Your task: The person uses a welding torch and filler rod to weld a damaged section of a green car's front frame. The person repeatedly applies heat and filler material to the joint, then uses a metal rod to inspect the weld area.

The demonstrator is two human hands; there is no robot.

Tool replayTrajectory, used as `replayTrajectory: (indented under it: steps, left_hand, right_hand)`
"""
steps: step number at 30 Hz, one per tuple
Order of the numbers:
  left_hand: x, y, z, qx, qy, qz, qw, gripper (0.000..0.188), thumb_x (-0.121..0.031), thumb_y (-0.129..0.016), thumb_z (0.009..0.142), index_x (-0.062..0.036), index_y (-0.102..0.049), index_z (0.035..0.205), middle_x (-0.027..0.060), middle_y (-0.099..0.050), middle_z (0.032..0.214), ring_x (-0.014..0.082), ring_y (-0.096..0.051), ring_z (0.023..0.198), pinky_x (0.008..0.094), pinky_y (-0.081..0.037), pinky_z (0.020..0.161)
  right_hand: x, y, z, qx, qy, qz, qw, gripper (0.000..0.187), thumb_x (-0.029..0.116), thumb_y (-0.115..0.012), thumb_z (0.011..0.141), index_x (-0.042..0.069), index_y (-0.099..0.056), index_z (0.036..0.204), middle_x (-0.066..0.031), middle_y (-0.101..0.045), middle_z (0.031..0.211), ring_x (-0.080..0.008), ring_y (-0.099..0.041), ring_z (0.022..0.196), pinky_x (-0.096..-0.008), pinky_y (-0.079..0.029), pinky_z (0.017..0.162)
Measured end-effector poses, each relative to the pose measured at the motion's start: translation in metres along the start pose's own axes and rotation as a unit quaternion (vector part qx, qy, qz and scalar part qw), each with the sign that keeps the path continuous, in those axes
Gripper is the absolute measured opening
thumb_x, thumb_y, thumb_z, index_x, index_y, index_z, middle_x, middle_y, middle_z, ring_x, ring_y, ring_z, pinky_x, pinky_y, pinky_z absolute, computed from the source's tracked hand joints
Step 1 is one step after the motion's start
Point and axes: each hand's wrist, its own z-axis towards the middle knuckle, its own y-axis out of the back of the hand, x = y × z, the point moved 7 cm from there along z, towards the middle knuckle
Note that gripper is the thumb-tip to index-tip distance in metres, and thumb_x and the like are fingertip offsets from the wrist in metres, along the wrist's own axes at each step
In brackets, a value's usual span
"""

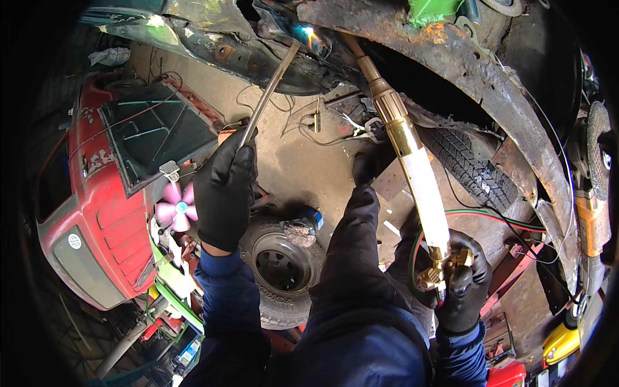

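My left hand [225, 187], in a black glove, is closed around a long narrow metal bar [267, 93]. The bar slants up to the right, its far end just beside a bright glowing spot [311, 37] on the rusty car body panel [222, 51]. In a black glove too, my right hand [464, 284] grips a brass gas torch [412, 161] at its valve end, near the brass knobs. The torch points up and away; its copper nozzle reaches behind the rusty frame edge [445, 45], so the tip is hidden. Red and green hoses [503, 215] lead off to the right.
A wheel [284, 274] lies on the floor between my left arm and leg. Another tyre [474, 164] stands right of the torch. To the left are a red vehicle cab [103, 213] and a pink fan [175, 206]. Clamps [361, 129] and cables lie on the floor.
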Motion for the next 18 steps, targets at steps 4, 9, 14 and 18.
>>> replayTrajectory:
  steps: [4,9,14,18]
  left_hand:
    - [0.000,0.001,0.001,0.003,-0.018,0.014,1.000,0.034,-0.015,-0.062,0.109,-0.0054,-0.067,0.142,-0.0054,-0.062,0.083,0.0003,-0.048,0.060,0.0189,-0.038,0.049]
    - [0.002,0.001,0.001,0.001,-0.019,0.009,1.000,0.034,-0.015,-0.063,0.110,-0.0053,-0.067,0.142,-0.0053,-0.062,0.083,0.0003,-0.048,0.060,0.0187,-0.038,0.050]
    - [0.002,0.001,0.001,0.006,-0.026,0.025,0.999,0.034,-0.015,-0.062,0.110,-0.0058,-0.067,0.142,-0.0056,-0.061,0.083,0.0002,-0.047,0.059,0.0188,-0.037,0.049]
    - [0.003,0.000,0.000,0.011,-0.016,-0.007,1.000,0.035,-0.016,-0.062,0.110,-0.0063,-0.067,0.143,-0.0058,-0.061,0.082,0.0001,-0.047,0.059,0.0188,-0.037,0.049]
  right_hand:
    - [0.000,-0.001,0.002,-0.001,0.017,-0.011,1.000,0.089,0.076,-0.070,0.090,-0.004,-0.068,0.128,-0.0071,-0.073,0.102,-0.0130,-0.067,0.088,-0.0304,-0.054,0.078]
    - [-0.002,-0.003,0.001,0.007,-0.003,0.022,1.000,0.089,0.076,-0.070,0.091,-0.004,-0.068,0.128,-0.0076,-0.073,0.103,-0.0129,-0.067,0.087,-0.0304,-0.054,0.078]
    - [-0.002,-0.001,0.001,0.008,0.000,0.013,1.000,0.087,0.075,-0.070,0.091,-0.004,-0.067,0.128,-0.0078,-0.074,0.103,-0.0134,-0.069,0.089,-0.0309,-0.056,0.079]
    - [-0.003,0.009,-0.009,-0.027,0.008,-0.006,1.000,0.088,0.077,-0.068,0.092,-0.003,-0.067,0.127,-0.0074,-0.074,0.102,-0.0133,-0.069,0.090,-0.0312,-0.056,0.080]
